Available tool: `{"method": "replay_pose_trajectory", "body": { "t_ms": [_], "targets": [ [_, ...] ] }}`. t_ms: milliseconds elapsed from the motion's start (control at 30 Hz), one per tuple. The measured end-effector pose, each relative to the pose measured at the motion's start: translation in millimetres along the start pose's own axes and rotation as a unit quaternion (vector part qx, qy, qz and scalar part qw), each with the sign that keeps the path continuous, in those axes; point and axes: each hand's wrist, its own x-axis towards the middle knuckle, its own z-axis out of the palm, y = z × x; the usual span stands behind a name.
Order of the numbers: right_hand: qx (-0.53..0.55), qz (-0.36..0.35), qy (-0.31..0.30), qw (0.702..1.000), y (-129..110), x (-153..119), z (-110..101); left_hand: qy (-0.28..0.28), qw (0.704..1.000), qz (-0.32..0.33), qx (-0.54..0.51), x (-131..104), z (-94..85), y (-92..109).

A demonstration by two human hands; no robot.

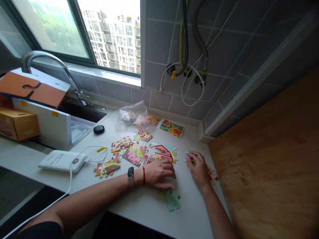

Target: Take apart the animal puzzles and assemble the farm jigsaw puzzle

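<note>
My left hand (160, 174) lies palm down with its fingers apart, at the lower edge of the joined barn puzzle section (165, 151). Its thumb is beside a green puzzle piece (172, 200) near the counter's front. Over to the right, my right hand (198, 167) has its fingers curved over a small colourful puzzle piece (191, 160); its fingertips press together on it. More red and cream pieces (213, 176) lie partly behind my right wrist. Left of the barn are a pink pig section (136, 153) and several brown and green pieces (107, 167).
A plastic bag of pieces (132, 116) and a picture card (171, 128) lie at the back. At left are a white power bank (62, 160) with a cable, a black oval object (99, 129), boxes (20, 122) and a sink. A wooden panel (269, 166) stands right.
</note>
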Motion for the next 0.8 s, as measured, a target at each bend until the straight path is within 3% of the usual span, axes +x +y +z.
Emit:
{"method": "replay_pose_trajectory", "body": {
  "t_ms": [200, 533, 800],
  "targets": [
    [-0.012, -0.013, -0.007, 1.000, -8.4, 1.1, -2.2, -0.039, 0.999, 0.038, -0.004, -10.0, 9.7, 12.9],
    [-0.002, -0.021, -0.030, 0.999, -14.1, 2.6, 3.0, -0.005, 1.000, -0.007, -0.026, -16.8, 24.1, 0.6],
    [0.005, -0.015, -0.021, 1.000, -21.1, 2.2, -1.8, -0.049, 0.996, -0.051, -0.060, -9.6, 18.1, 1.1]
  ]
}}
